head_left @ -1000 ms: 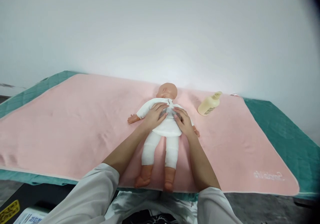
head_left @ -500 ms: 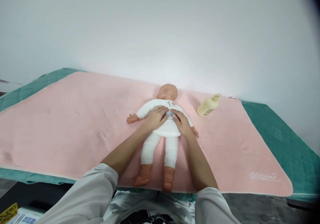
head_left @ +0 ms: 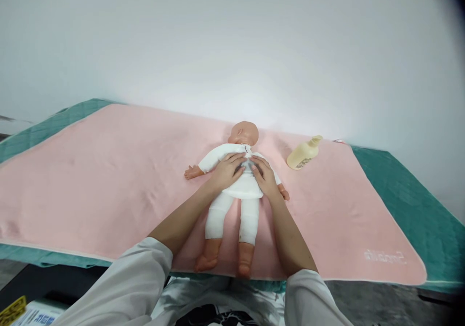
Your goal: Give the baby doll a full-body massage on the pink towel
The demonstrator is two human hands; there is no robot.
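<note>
A baby doll (head_left: 242, 188) with a white cloth body lies face down, its bald head toward the wall and its feet toward me. My left hand (head_left: 229, 170) rests flat on the left side of the doll's back, fingers stretched out. On the right side of the back lies my right hand (head_left: 264, 173), also open, with its fingers slightly spread. Between the hands a greyish patch shows on the cloth, below a dark mark near the neck. The doll's arms reach out to both sides.
A pale yellow pump bottle (head_left: 303, 154) lies tilted right of the doll. Beneath is a pink mat (head_left: 109, 185) over a green quilted cover (head_left: 410, 195), against a white wall (head_left: 218, 40). A box with printed labels (head_left: 39, 314) is at the lower left.
My right fingertips have shifted slightly outward and up the doll's back, widening the gap between my hands. My left hand, the doll and the bottle stay put.
</note>
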